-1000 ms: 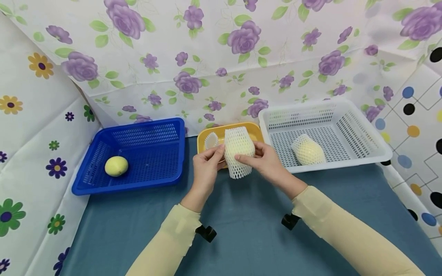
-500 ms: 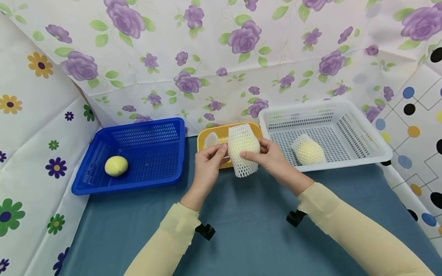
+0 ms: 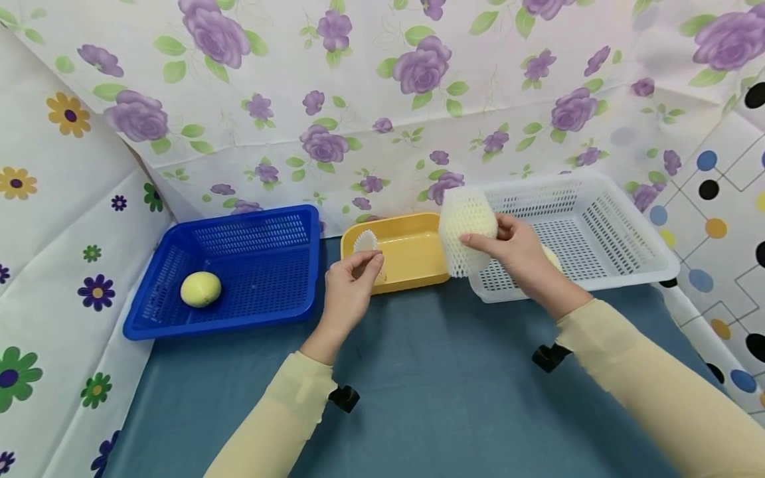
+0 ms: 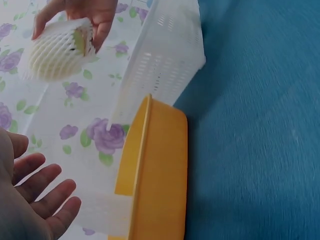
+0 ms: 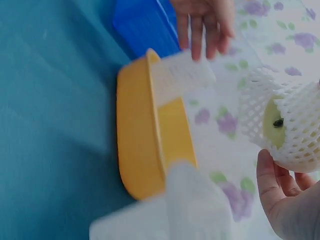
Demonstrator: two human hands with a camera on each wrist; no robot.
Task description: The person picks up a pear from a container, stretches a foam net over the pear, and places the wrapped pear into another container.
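Note:
My right hand [image 3: 526, 255] holds a pale yellow-green fruit [image 3: 475, 222] in a white foam net sleeve, in front of the white basket's [image 3: 627, 273] left end. The right wrist view shows the fruit's [image 5: 273, 122] bare end with a dark stem spot, framed by the net's opening. Over the left part of the yellow tray [image 3: 415, 287], my left hand [image 3: 349, 285] has loosely bent fingers and holds nothing. White foam netting [image 3: 364, 241] stands in that tray beside it. Behind my right hand, another fruit [image 3: 551, 257] in the white basket is mostly hidden.
At the left a blue basket [image 3: 224, 326] contains one bare yellow fruit [image 3: 200, 289]. The yellow tray stands between the two baskets on a blue-green tablecloth [image 3: 418, 392]. A flowered cloth [image 3: 263, 86] hangs behind them.
My right hand has carried the netted fruit right and up, away from the left hand and over the white basket's edge. The left hand has let go of the net and shifted slightly left.

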